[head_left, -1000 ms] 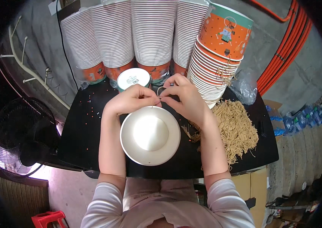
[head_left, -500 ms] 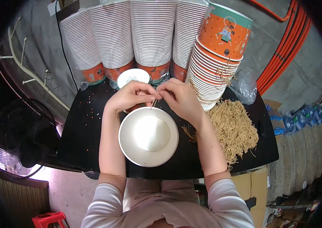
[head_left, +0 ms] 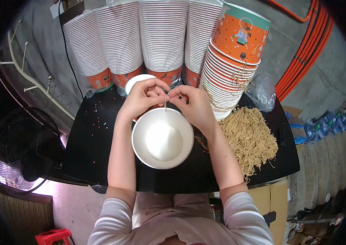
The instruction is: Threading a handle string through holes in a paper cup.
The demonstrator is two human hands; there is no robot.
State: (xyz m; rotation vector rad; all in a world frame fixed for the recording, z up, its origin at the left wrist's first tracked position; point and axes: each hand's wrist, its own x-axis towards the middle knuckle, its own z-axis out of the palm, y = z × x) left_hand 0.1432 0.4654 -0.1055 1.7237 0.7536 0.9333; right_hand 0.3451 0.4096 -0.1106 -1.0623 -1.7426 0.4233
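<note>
A white paper bowl [head_left: 162, 139] sits on the black table [head_left: 95, 151] in front of me. My left hand [head_left: 142, 98] and my right hand [head_left: 195, 106] meet over its far rim. Together their fingertips pinch a thin tan string [head_left: 165, 102] that hangs down toward the bowl. A loose heap of similar tan strings [head_left: 248, 139] lies on the table to the right of my right forearm.
Tall stacks of white paper bowls [head_left: 162, 36] with orange bases line the table's back edge; a leaning stack with an orange printed bowl [head_left: 238, 36] stands at the right. A small white lid [head_left: 138, 81] lies behind my left hand. A black fan [head_left: 22, 155] stands lower left, a clear plastic bag [head_left: 260, 92] right.
The bowl has shifted slightly and both hands have stayed together above its far rim, working the string between the fingertips.
</note>
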